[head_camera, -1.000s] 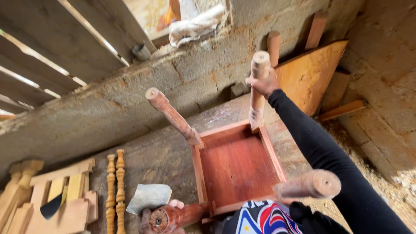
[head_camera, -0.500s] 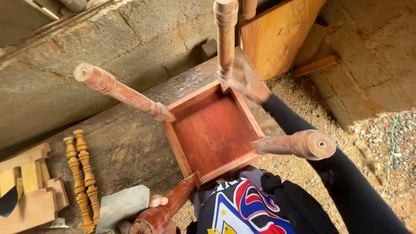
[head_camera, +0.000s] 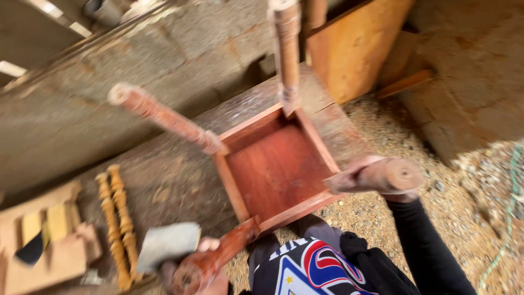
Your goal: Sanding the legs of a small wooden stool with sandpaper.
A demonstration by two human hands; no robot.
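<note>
An upturned red wooden stool (head_camera: 275,166) rests on a concrete bench (head_camera: 164,180), legs pointing up. The right hand (head_camera: 401,191) grasps its near-right leg; the left hand (head_camera: 210,262) grips its near-left leg. Two turned spindles (head_camera: 115,224) lie left of the stool

The upturned stool (head_camera: 275,164) is reddish-brown wood, its seat underside smooth and faintly satiny, its turned legs duller and scuffed (pale at the ends). Left of the stool lie two raw, pale turned spindles (head_camera: 115,224) on a rough, dusty concrete surface (head_camera: 164,175). Right of it, the ground (head_camera: 469,186) is coarse gravel.
</note>
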